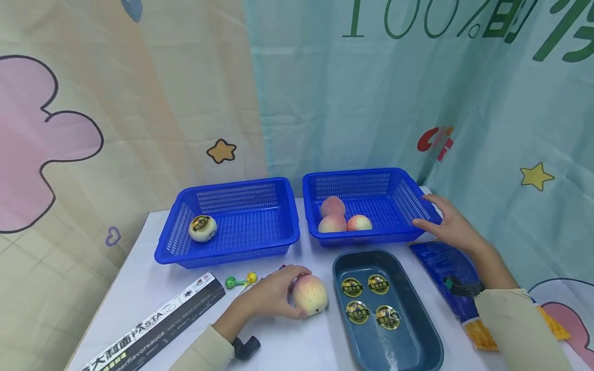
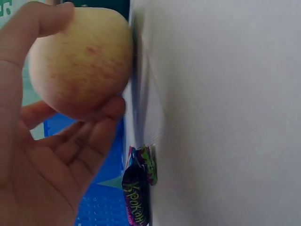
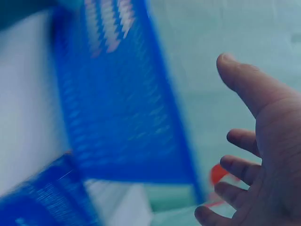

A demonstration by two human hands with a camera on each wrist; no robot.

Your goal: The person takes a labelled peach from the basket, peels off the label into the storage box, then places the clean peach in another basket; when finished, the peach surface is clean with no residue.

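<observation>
My left hand [image 1: 275, 292] grips a pale yellow peach [image 1: 310, 295] with a reddish blush, low over the table. In the left wrist view the thumb lies over the peach [image 2: 84, 61] and the fingers curl under it. My right hand [image 1: 449, 221] is spread at the right end of the right blue basket [image 1: 362, 238]; its fingers hold nothing in the right wrist view. Inside that basket several peaches [image 1: 332, 223] sit together at the left. The left blue basket [image 1: 232, 252] holds one round pale fruit [image 1: 202, 228] with a black-and-gold sticker.
A dark teal tray [image 1: 408, 314] bearing several black-and-gold stickers [image 1: 357, 312] lies at front right. Beside it is a blue packet [image 1: 445, 273]. A pasta box [image 1: 162, 324] lies at front left, near small wrapped candies [image 1: 241, 281]. A curtain [image 1: 325, 103] hangs behind.
</observation>
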